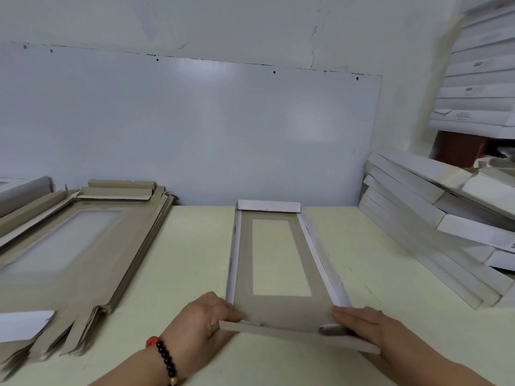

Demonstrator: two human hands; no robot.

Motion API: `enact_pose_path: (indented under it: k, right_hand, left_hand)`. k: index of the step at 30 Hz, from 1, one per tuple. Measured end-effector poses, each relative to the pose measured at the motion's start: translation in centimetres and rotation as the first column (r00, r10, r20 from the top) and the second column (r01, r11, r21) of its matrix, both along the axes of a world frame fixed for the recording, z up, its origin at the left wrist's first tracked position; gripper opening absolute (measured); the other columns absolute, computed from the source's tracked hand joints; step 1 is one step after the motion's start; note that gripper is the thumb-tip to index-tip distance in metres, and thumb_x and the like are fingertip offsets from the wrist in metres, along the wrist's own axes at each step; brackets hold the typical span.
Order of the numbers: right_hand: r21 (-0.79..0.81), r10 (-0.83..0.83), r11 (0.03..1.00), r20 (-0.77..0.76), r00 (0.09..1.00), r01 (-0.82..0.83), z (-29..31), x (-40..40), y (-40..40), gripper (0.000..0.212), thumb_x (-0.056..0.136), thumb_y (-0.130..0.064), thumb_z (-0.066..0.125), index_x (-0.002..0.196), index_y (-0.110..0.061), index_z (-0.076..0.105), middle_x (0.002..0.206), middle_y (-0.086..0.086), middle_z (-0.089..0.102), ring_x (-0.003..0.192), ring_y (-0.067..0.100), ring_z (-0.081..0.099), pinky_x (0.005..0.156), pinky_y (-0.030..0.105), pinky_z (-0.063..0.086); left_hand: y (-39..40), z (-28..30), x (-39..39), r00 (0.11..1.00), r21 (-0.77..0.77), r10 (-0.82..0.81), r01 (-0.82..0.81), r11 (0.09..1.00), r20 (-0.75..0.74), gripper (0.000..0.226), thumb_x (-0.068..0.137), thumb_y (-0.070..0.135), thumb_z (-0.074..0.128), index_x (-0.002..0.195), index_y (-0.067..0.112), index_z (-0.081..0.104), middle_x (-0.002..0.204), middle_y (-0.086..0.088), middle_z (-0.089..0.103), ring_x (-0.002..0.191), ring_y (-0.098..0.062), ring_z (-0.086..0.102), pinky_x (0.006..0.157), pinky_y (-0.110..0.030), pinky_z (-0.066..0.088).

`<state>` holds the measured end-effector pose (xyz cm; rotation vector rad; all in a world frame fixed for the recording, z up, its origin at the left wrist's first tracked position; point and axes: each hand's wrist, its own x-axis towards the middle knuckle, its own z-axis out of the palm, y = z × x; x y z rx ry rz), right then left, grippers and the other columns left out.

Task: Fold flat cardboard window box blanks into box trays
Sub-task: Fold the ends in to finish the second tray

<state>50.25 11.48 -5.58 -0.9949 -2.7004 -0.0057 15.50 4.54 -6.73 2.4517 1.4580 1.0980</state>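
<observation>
— What do the hands do?
— The left hand (204, 319) pinches the near left corner of the box tray (281, 270). The right hand (362, 327) lies flat, fingers together, on the near right corner.
— Where is the tray?
— Mid-table (178, 277). Flat blanks (75, 252) lie far left, folded boxes (434, 218) far right.

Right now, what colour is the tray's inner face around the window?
Grey-brown, on the tray; head view.
</observation>
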Motion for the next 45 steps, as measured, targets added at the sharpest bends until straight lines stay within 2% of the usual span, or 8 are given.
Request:
enact_pose_path:
  k: [8,10,14,24,28,38,42,45]
  right_hand:
    - [-0.313,-0.245,0.936,-0.245,0.938,0.163,0.0,-0.5,1.8,0.018,0.092,-0.023,0.062,0.074,-0.026,0.061,0.094,-0.022,0.056,0.073,0.002,0.055,0.065,0.018,0.041]
    - [-0.389,-0.326,0.897,-0.261,0.909,0.211,0.0,-0.6,2.0,0.015,0.093,-0.026,0.060,0.079,-0.031,0.060,0.083,-0.029,0.061,0.071,-0.002,0.056,0.062,0.015,0.040]
    - [-0.483,-0.418,0.839,-0.280,0.864,0.249,0.4,-1.3,1.8,0.015,0.094,-0.030,0.057,0.105,-0.039,0.053,0.085,-0.011,0.069,0.075,-0.001,0.060,0.061,0.012,0.044]
    - [-0.606,-0.532,0.760,-0.370,0.761,0.236,-0.5,-1.6,2.1,0.030,0.095,-0.034,0.055,0.083,-0.007,0.060,0.072,0.009,0.061,0.057,0.009,0.046,0.056,0.026,0.034]
    - [-0.570,-0.525,0.787,-0.420,0.740,0.236,-0.6,-2.1,2.2,0.005,0.095,-0.027,0.057,0.099,-0.029,0.058,0.067,0.006,0.060,0.054,0.007,0.050,0.053,0.019,0.038]
    - [-0.051,-0.448,0.894,-0.150,0.882,0.445,-0.1,-2.8,1.8,0.032,0.098,-0.039,0.048,0.069,-0.028,0.055,0.080,-0.014,0.049,0.070,0.009,0.049,0.061,0.020,0.034]
    - [0.442,-0.198,0.865,-0.134,0.971,0.238,-0.8,-3.2,1.9,0.034,0.084,-0.043,0.055,0.056,-0.027,0.063,0.071,-0.014,0.055,0.068,0.014,0.053,0.060,0.027,0.039]
    - [0.508,-0.024,0.858,-0.119,0.993,0.082,-2.0,-5.3,1.6,0.028,0.082,-0.039,0.050,0.063,-0.029,0.067,0.067,-0.011,0.057,0.065,0.013,0.056,0.065,0.025,0.032]
  left_hand:
    - [0.9,0.1,0.5,0.974,-0.284,0.223,-0.222,0.933,-0.028,0.024,0.096,0.031,0.053,0.074,0.035,0.045,0.082,0.010,0.052,0.075,0.004,0.048,0.068,-0.009,0.036]
    - [1.0,0.2,0.7,0.963,-0.313,0.268,-0.243,0.918,0.039,0.005,0.097,0.032,0.049,0.101,0.036,0.049,0.090,0.008,0.061,0.084,-0.002,0.055,0.073,-0.012,0.040]
    - [1.4,0.1,1.3,0.939,-0.315,0.328,-0.282,0.906,0.106,0.039,0.097,0.027,0.050,0.130,0.035,0.030,0.071,0.004,0.060,0.069,-0.008,0.054,0.062,-0.016,0.039]
    - [1.0,0.3,1.5,0.958,-0.232,0.285,-0.270,0.934,0.032,0.029,0.096,0.032,0.052,0.124,0.039,0.051,0.075,0.012,0.058,0.075,-0.004,0.054,0.071,-0.013,0.040]
    - [1.2,0.3,1.8,0.970,-0.161,0.241,-0.244,0.956,-0.039,0.021,0.099,0.029,0.050,0.106,0.027,0.069,0.098,0.013,0.067,0.093,-0.008,0.057,0.081,-0.014,0.038]
    - [0.4,0.6,1.5,0.926,-0.013,0.231,-0.246,0.969,-0.298,0.016,0.080,0.043,0.072,0.072,0.030,0.069,0.100,0.010,0.055,0.083,-0.011,0.056,0.065,-0.016,0.044]
    - [0.4,1.7,2.6,0.817,0.085,0.281,-0.276,0.957,-0.503,0.024,0.058,0.047,0.083,0.054,0.030,0.066,0.094,0.008,0.066,0.076,-0.018,0.063,0.067,-0.025,0.051]
    - [0.6,1.8,3.7,0.746,0.063,0.247,-0.267,0.962,-0.618,0.021,0.047,0.041,0.083,0.053,0.029,0.067,0.072,0.014,0.062,0.068,-0.015,0.062,0.068,-0.026,0.047]
